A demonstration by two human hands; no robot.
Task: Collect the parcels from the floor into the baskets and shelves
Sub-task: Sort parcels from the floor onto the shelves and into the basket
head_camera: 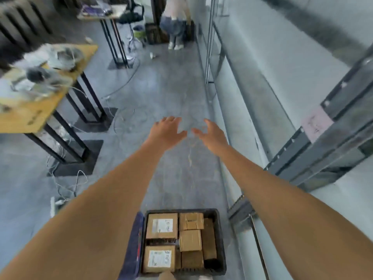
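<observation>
Seen from a head camera looking forward and down, a person stretches both bare arms out over a grey concrete floor [171, 98]. The left hand [166, 131] is held palm down with its fingers [171, 119] spread and nearly straight, the thumb pointing toward the other hand. The right hand [212, 132] faces it, its fingers loosely curved and apart. Neither hand holds or touches anything, and the two thumbs come near each other without meeting.

Directly below, at the bottom edge of the view and between the forearms, a black plastic basket [221, 235] sits on the floor. It is packed with brown cardboard parcels [190, 239] lying flat side by side. Two of them, along the basket's left side, carry white printed labels [164, 225]. A dark blue cloth strip [133, 245] runs along the basket's left outer wall.

To the left stands a yellow wooden desk on black metal legs [36, 116], carrying a tangle of grey cables and clear bags. White cords trail on the floor beneath it. A second, smaller desk [105, 15] stands farther back. To the right, grey metal shelf rails [323, 142] run along a pale wall. Far ahead, another person [175, 23] bends over beside dark crates; the picture there is blurred.
</observation>
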